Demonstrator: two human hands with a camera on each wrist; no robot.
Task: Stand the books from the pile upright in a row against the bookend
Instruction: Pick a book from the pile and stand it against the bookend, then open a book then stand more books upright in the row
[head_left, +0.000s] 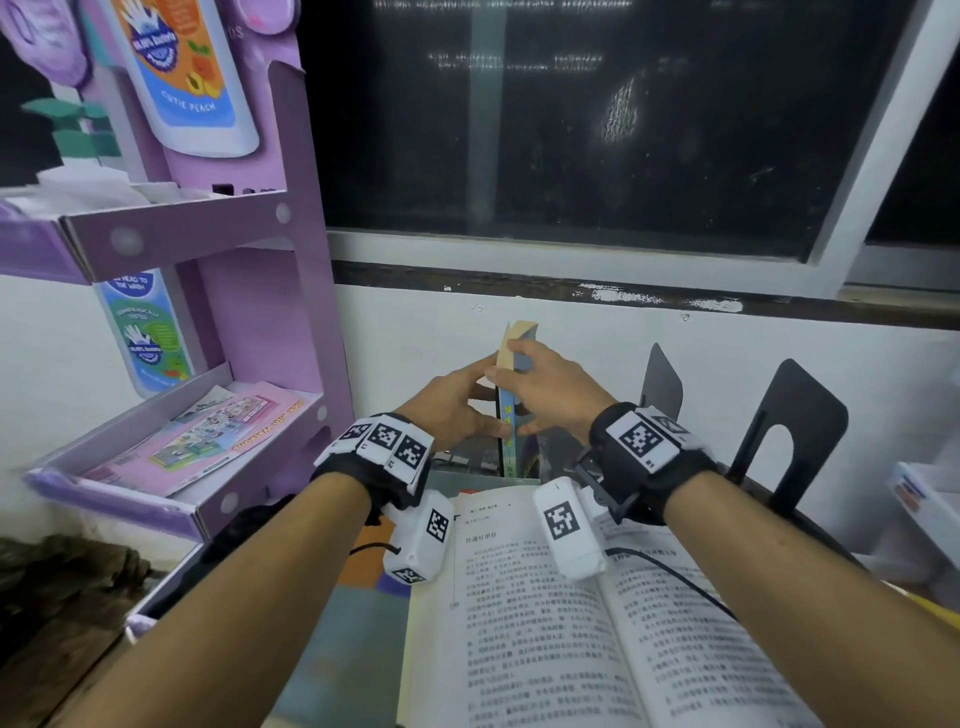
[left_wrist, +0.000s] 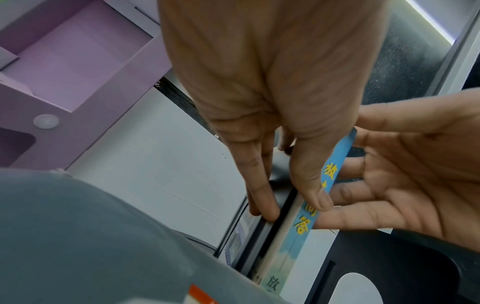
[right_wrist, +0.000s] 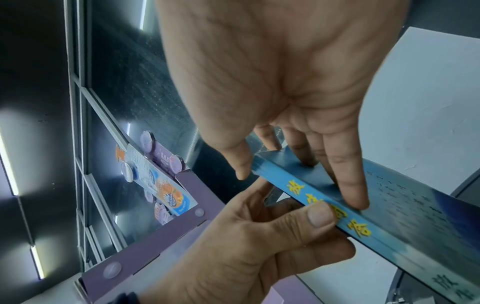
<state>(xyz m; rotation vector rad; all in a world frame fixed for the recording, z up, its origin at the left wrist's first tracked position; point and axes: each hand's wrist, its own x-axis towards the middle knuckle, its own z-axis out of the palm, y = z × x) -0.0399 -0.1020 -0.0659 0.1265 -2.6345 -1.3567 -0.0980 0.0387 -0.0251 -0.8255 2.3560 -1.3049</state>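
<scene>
Two hands (head_left: 457, 400) (head_left: 550, 389), thin glossy book (head_left: 506, 415)

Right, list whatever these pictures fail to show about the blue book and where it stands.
- Foot of the blue book: head view, hidden behind the left hand and right hand; whether it rests on the surface is unclear.
- Front cover: only the spine shows in the wrist views.
- Contact with the bookend: covered by the right hand.
- Open book: cut off by the bottom edge.
</scene>
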